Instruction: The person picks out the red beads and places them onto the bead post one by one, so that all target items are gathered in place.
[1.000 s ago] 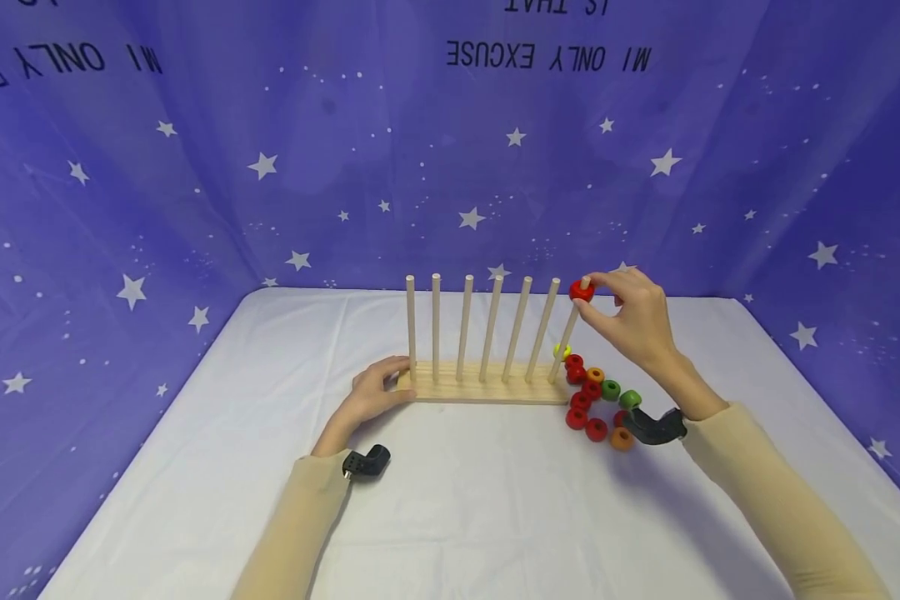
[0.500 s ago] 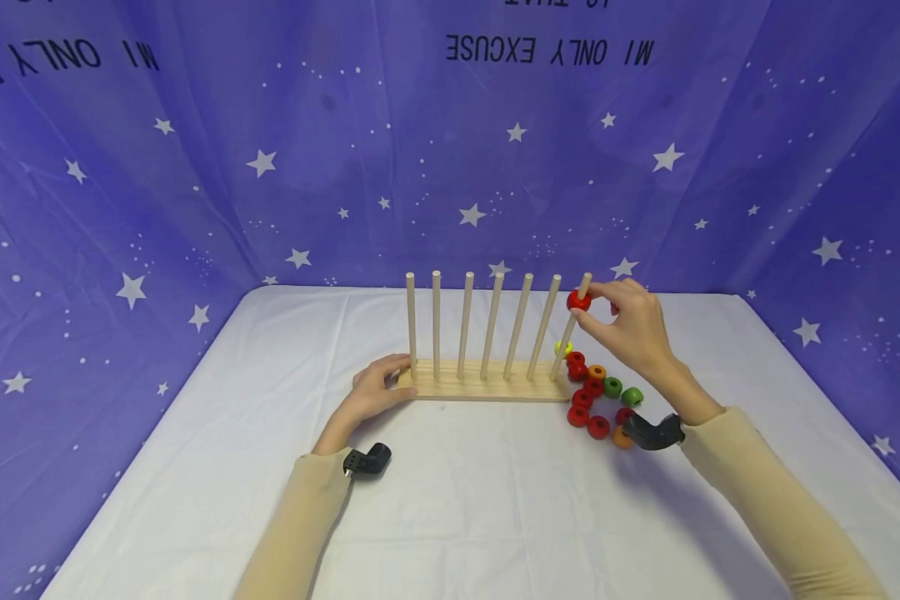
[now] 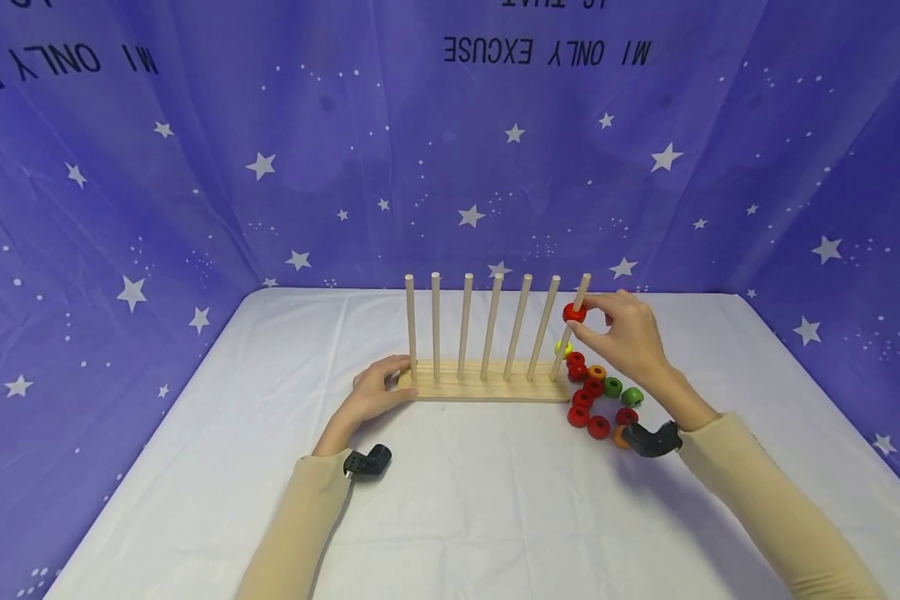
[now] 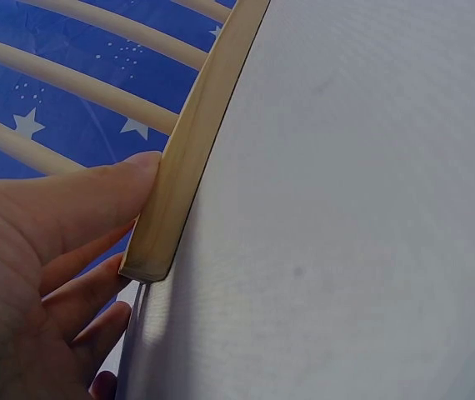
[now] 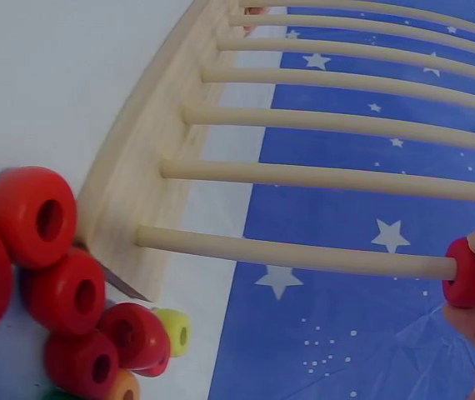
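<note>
Seven wooden pegs (image 3: 465,325) stood in a row on a pale wooden base (image 3: 487,389), and the threading appeared to be at its very start. A single red bead (image 3: 574,314) encircled the right-end peg (image 3: 582,291) on its upper part, the tip projecting above. The right hand (image 3: 622,335) pinched this bead between thumb and finger, parted no wider than the bead itself; the left hand (image 3: 377,388) gripped the base's opposite end, thumb at the near edge, fingers round behind.

Outstanding: the bead had yet to reach the base, the other six pegs were bare, and loose red beads (image 3: 598,427), green beads (image 3: 632,397), orange beads (image 3: 597,373) and a yellow bead (image 5: 169,328) lay near the base's right end on the white cloth (image 3: 450,508).

Obscured: from where I stood, the right wrist mount (image 3: 652,438) covered part of one orange bead. The right wrist view cropped the right hand and several beads at its edges; overlaps left the bead count uncertain.
</note>
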Tool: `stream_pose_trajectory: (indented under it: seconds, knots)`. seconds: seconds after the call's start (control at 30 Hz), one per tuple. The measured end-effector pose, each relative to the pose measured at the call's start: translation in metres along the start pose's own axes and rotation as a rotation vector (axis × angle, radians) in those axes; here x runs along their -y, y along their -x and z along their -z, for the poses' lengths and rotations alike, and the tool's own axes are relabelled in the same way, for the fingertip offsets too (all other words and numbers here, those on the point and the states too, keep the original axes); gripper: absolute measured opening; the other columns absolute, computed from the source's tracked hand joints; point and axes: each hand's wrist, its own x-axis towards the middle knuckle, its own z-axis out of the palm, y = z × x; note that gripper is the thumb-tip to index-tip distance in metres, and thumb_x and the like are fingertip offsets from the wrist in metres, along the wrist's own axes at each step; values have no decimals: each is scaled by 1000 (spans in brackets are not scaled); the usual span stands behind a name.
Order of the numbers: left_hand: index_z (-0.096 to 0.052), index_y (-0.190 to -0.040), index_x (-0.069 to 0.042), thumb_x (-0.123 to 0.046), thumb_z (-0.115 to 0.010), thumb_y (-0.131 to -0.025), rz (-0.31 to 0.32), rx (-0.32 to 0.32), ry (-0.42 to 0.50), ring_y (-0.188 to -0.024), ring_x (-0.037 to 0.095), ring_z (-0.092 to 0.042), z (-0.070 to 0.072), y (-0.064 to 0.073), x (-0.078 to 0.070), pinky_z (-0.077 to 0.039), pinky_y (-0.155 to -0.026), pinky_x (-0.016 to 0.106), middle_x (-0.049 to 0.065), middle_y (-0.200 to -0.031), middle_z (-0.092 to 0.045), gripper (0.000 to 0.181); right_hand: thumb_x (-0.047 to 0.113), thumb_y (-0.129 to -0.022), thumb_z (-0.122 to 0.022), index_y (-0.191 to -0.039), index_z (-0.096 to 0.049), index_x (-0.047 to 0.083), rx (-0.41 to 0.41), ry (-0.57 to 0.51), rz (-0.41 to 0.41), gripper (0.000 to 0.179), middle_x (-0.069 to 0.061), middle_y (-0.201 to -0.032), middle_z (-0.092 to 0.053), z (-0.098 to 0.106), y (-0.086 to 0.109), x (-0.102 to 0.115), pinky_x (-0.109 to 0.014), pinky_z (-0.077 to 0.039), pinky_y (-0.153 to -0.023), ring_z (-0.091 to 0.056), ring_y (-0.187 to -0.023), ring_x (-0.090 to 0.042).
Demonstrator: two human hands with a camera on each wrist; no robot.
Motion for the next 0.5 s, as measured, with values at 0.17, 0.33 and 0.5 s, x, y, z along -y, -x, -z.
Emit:
stream_pose_trajectory:
  seconds: [0.17, 0.33, 0.5]
  knots:
    - [-56, -128, -5, -21, -71, -79, -5, -4, -6, -132, 37, -43, 0, 0, 0, -24, -105, 60, 16, -140, -50, 54, 18, -73, -76, -90, -72, 8, 33, 13, -7, 21, -9, -78, -71, -4, 5, -3, -25, -28, -57, -40, -62, -15]
    - [-56, -128, -5, -21, -71, -79, -6, -6, -4, -133, 37, -43, 0, 0, 0, -23, -106, 60, 16, -140, -50, 54, 19, -74, -77, -90, -73, 8, 75, 26, -23, 20, -9, -79, -72, -5, 6, -4, -25, -28, -55, -37, -62, -13]
    - [-57, -128, -6, -21, -71, -79, -7, -7, 3, -133, 38, -43, 0, 0, -1, -23, -104, 60, 15, -140, -50, 53, 20, -73, -78, -91, -73, 9, 113, 36, -45, 21, -8, -77, -72, -6, 8, -4, -24, -28, -55, -36, -61, -13]
